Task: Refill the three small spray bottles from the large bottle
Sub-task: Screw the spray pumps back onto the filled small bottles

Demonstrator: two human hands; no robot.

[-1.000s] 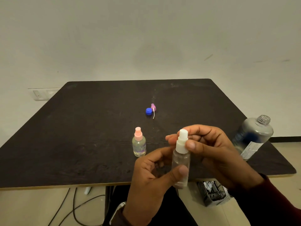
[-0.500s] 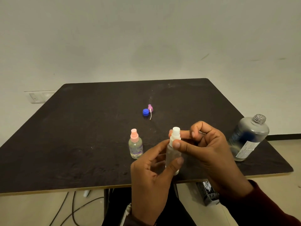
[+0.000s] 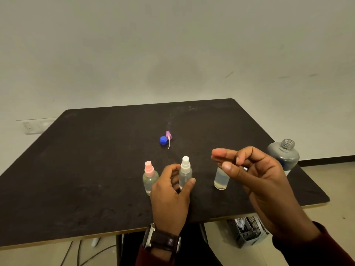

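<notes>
Standing leftmost on the black table is the pink-capped bottle, and your left hand is gripping the white-capped bottle just beside it. Your right hand is hovering loosely curled, holding nothing, over the uncapped small bottle, while the large bottle is sitting uncapped near the table's right edge.

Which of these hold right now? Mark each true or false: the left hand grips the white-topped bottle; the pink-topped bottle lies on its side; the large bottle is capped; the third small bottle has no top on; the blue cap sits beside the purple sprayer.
1. The left hand grips the white-topped bottle. True.
2. The pink-topped bottle lies on its side. False: it stands upright.
3. The large bottle is capped. False: its neck is open.
4. The third small bottle has no top on. True.
5. The blue cap sits beside the purple sprayer. True.
</notes>
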